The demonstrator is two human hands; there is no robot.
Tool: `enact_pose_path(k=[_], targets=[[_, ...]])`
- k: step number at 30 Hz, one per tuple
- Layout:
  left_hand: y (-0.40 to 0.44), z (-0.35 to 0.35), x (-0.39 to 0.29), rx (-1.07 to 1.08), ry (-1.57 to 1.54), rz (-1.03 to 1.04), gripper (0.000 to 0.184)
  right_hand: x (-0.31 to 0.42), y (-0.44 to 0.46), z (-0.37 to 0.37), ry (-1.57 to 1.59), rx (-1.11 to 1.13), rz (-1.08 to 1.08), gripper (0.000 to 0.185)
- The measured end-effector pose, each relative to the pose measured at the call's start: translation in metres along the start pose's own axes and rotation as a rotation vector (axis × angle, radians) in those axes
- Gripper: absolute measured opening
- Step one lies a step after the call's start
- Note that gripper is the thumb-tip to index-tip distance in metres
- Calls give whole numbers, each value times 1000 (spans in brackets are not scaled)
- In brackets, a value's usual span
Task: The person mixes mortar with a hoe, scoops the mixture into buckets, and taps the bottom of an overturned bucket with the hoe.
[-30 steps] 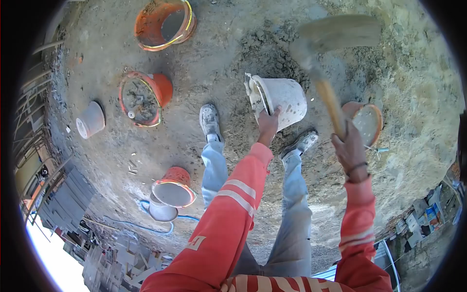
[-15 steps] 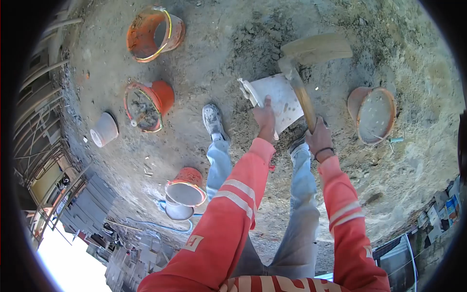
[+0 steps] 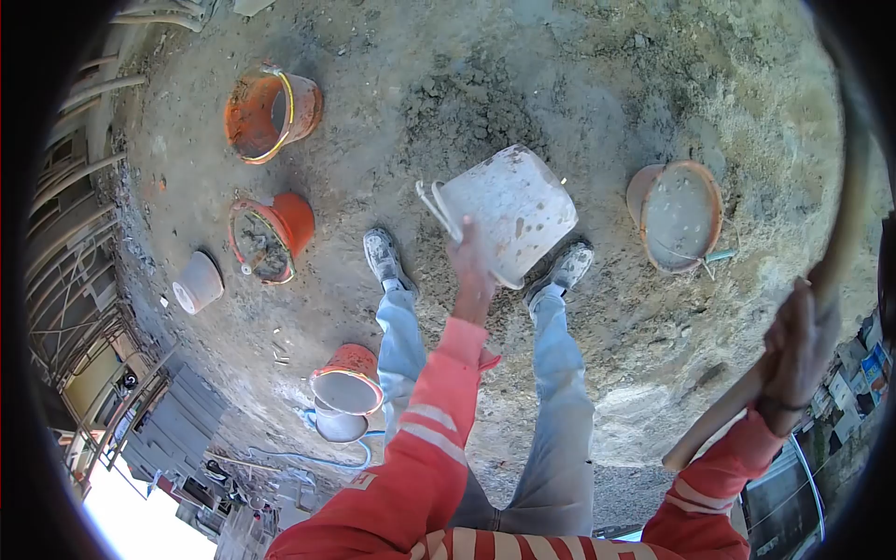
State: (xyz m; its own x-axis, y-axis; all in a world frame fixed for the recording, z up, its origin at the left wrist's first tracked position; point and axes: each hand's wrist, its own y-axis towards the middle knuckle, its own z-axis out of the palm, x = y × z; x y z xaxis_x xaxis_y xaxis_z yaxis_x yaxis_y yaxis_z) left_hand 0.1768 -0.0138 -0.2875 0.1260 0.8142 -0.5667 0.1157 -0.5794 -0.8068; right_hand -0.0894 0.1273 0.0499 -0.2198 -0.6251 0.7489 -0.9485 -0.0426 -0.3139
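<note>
Gripping the white bucket near its rim, the left hand looks clamped, though blur hides the exact finger placement! The bucket is at 12 o'clock of the body, tilted, mouth towards 8, just beside the right shoe. Out at 4 o'clock, the right hand wraps round a handle, whose far end fades into the dark edge. The step in hand, I judge: bucket held tipped, handle carried wide. The next move calls for a firm rim grip and clearance from the pink bucket at 3 o'clock.
</note>
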Motion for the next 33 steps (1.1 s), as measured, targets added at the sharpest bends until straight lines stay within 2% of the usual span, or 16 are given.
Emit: enact_pose_path(k=[2,5,7,8,11,13,15,18,22,25,26,28,29,30,31,33], targets=[[2,-26,7,320,-441,-24,65,21,-3,-3,23,-99,-119,16],[36,-42,33,455,-533,-166,68,11,-7,46,-30,-217,-258,15],[63,-34,50,364,-472,-169,70,-29,-16,103,-316,-261,-279,20],[80,-32,56,272,-398,-160,72,-77,-16,132,-460,-194,-544,25],[112,-29,61,314,-522,-266,75,-200,-52,210,-873,313,-394,29],[125,-43,76,258,-489,-249,76,-210,-55,219,-986,527,-396,32],[146,-33,72,240,-503,-202,77,-156,-29,200,-336,766,325,30],[142,-49,76,238,-560,-288,75,-92,-38,151,-315,529,107,14],[155,-57,87,143,-507,-217,75,-4,-16,106,-367,203,-232,13],[149,-60,95,178,-527,-242,76,52,21,134,-284,82,-401,18],[143,-59,93,179,-527,-258,76,42,50,145,-422,111,-660,21],[140,-59,80,186,-506,-213,77,20,61,198,-642,22,-736,25],[146,-61,76,183,-512,-207,77,6,34,236,-715,-96,-553,27],[149,-63,73,157,-455,-233,78,-50,16,254,-692,-133,-782,25],[149,-63,73,133,-400,-265,78,-94,-14,268,-1146,-13,-574,32],[144,-62,83,125,-494,-250,78,-235,-49,270,-1294,557,-513,47]])
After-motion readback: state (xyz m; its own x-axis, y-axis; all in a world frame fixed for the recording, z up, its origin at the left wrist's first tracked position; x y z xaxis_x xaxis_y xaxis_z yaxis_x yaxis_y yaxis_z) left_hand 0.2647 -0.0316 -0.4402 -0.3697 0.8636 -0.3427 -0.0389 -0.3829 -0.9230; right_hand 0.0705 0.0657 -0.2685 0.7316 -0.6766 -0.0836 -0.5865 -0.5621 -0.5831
